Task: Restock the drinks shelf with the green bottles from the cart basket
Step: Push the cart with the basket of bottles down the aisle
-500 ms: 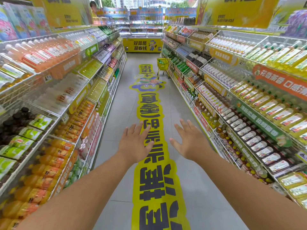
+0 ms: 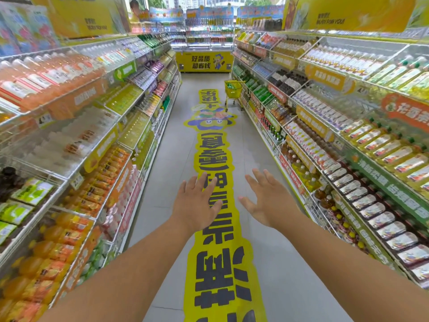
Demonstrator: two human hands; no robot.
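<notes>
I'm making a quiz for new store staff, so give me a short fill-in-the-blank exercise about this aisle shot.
1. The cart down the aisle is coloured ____.
2. The cart stands next to the shelves on the person's ____ side.
3. The left hand and right hand are both empty, with fingers ____.
4. The floor banner between the shelves has ____ lettering on yellow.

Missing words: yellow; right; spread open; black

Grey tiled floor (image 2: 267,187) with yellow floor banner (image 2: 218,263) between stocked shelves (image 2: 76,145).

Cart (image 2: 233,92) far down the aisle — beside right shelves (image 2: 325,126)
</notes>
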